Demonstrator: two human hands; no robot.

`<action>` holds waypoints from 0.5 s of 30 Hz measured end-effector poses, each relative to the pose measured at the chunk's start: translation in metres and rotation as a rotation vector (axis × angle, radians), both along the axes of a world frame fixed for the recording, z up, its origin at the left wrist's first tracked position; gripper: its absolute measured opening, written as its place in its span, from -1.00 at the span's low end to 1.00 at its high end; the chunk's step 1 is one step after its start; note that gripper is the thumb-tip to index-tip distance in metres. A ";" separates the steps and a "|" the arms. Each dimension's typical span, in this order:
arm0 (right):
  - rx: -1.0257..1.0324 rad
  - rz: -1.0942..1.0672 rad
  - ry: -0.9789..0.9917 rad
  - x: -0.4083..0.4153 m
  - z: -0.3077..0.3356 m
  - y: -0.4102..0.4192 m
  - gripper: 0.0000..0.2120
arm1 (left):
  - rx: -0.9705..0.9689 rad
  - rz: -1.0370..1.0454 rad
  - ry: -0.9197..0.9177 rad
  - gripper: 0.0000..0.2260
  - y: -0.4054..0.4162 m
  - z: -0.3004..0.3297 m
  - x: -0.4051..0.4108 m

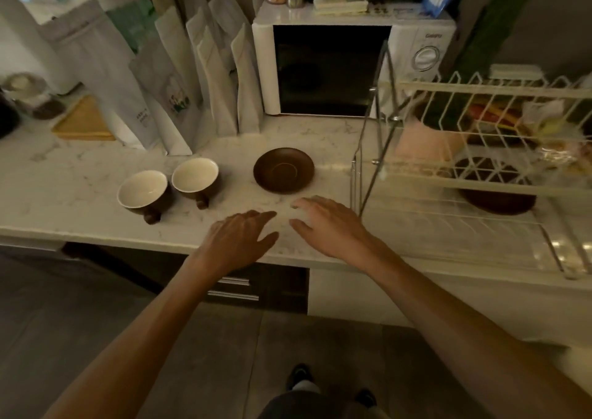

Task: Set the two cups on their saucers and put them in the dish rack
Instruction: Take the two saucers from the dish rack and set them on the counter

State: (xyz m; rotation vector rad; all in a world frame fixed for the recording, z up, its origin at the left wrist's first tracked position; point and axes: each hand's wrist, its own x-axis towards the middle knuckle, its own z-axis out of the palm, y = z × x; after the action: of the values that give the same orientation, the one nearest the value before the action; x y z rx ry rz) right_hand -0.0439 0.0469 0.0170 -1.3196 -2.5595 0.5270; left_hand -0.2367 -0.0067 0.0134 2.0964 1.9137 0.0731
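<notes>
Hovering side by side over the near edge of the white marble countertop, the left hand and right hand are both spread flat, fingers loose and holding nothing. Neither touches any crockery.

Left of the hands, two brown ceramic cups with cream insides stand upright on the counter, just beside each other: the nearer left cup and the farther right cup, each with its stubby handle pointing toward the near edge. Neither cup sits on a saucer.

Just beyond the hands, a round dark brown saucer lies bare on the counter, right of the cups and apart from them. A second dark brown saucer lies to the right, on the lower level of the cream wire dish rack, seen through the wires.

Along the far side stand a white microwave oven and, to its left, a row of tall grey paper pouches.
</notes>
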 end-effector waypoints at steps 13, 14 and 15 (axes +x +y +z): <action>-0.230 0.086 -0.118 0.134 0.020 -0.030 -0.57 | -0.091 -0.204 0.030 -0.53 -0.032 0.027 0.122; -0.226 0.062 -0.105 0.145 0.021 -0.030 -0.58 | -0.081 -0.232 0.015 -0.53 -0.032 0.028 0.133; -0.222 0.036 -0.094 0.156 0.021 -0.029 -0.59 | -0.076 -0.258 0.001 -0.53 -0.031 0.029 0.144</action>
State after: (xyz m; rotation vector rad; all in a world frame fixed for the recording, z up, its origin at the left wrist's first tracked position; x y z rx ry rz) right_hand 0.1121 0.0182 0.0381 -1.4004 -2.6688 0.7941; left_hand -0.0926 -0.0377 0.0421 2.2701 1.6035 -0.0554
